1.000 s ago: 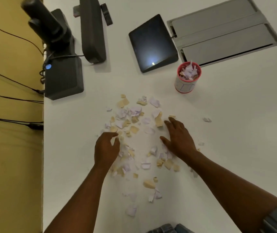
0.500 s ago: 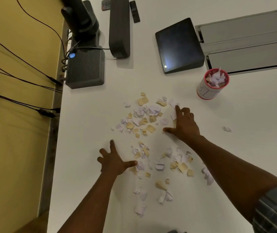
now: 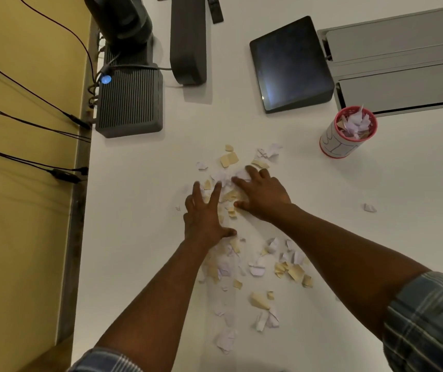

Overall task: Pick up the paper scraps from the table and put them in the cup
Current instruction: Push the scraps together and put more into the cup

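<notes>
The left hand (image 3: 204, 216) and right hand (image 3: 262, 193) are lying flat with fingers spread, grasping nothing, partly hiding the torn white and tan paper scraps (image 3: 255, 264). The scraps are stretching from the person toward the upright red-rimmed white paper cup (image 3: 345, 134).

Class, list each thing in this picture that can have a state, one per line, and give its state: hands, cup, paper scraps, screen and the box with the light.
left hand: open, flat on scraps
right hand: open, fingers spread on scraps
cup: upright, heaped with scraps
paper scraps: scattered loose on table
lone scrap: apart, right of pile
screen: dark
grey box: blue light on
</notes>
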